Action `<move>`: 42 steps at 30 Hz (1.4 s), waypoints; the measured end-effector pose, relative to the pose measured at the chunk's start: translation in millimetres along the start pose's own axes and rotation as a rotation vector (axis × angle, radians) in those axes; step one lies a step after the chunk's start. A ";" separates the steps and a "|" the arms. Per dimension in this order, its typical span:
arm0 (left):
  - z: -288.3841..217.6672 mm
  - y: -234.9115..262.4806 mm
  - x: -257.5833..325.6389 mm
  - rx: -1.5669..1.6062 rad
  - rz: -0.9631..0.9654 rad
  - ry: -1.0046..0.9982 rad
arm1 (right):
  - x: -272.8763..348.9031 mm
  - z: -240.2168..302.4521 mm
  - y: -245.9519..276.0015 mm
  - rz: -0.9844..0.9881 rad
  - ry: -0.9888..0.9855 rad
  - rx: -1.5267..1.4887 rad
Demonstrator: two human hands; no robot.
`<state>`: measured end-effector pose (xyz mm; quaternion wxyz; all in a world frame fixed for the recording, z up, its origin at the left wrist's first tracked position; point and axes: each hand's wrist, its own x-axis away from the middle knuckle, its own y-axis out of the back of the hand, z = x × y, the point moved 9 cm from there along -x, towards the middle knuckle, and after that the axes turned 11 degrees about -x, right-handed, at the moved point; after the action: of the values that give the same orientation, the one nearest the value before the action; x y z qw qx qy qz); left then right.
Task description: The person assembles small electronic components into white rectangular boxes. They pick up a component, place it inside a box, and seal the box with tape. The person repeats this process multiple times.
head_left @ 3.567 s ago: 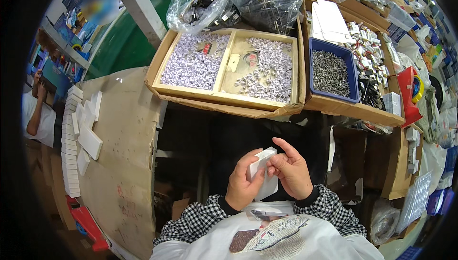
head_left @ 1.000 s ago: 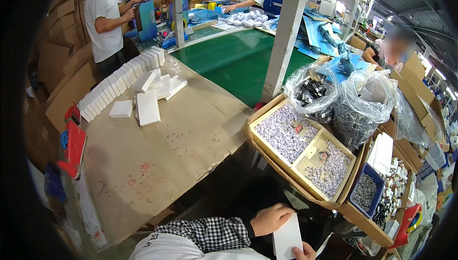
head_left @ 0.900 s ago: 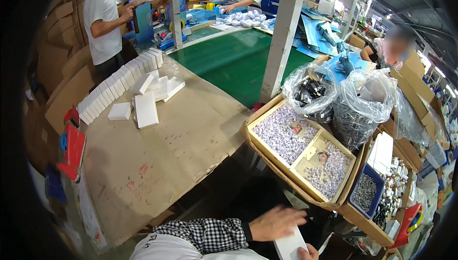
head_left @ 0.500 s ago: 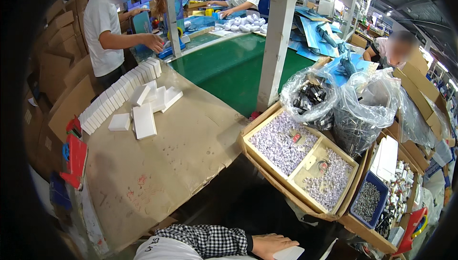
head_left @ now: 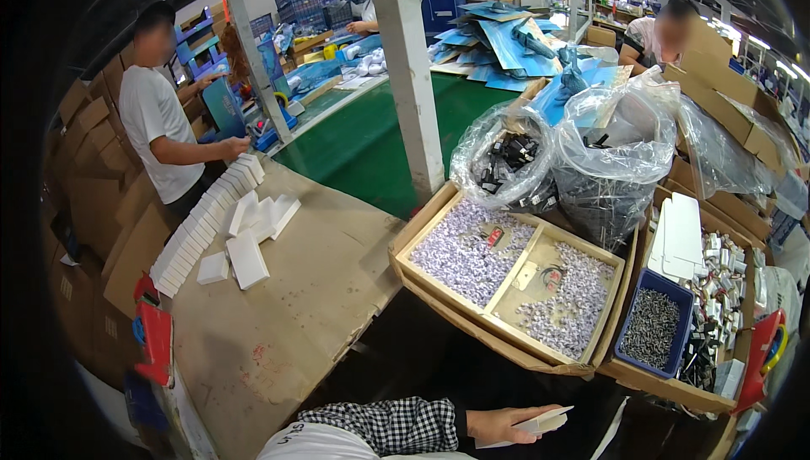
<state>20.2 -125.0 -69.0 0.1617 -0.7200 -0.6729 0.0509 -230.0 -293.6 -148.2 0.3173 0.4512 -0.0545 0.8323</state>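
Small flat white box [head_left: 540,423], thin and rectangular, held roughly level with its far edge tipped slightly up, low and near, below the divided cardboard tray [head_left: 439,215] of small parts.

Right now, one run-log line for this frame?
left hand: holds flat white cardboard box | right hand: out of view | divided cardboard tray: small purple-white parts

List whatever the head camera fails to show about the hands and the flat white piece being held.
- Left hand: shut on the flat white piece; the fingers underneath are hidden by the piece itself.
- Right hand: not in the head view, outside the lower edge of the picture.
- Flat white piece: seen nearly edge-on, so its faces cannot be made out.
- Small parts in the divided cardboard tray: too small to tell their kind.
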 end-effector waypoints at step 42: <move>49.1 -15.0 24.9 0.495 -0.075 0.048 | 136.3 235.1 -181.0 0.486 1.308 0.267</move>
<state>-6.1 -91.8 -107.2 0.3509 -0.6339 -0.6622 0.1909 -10.4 -173.4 61.5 0.0321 -0.1310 0.1506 0.9794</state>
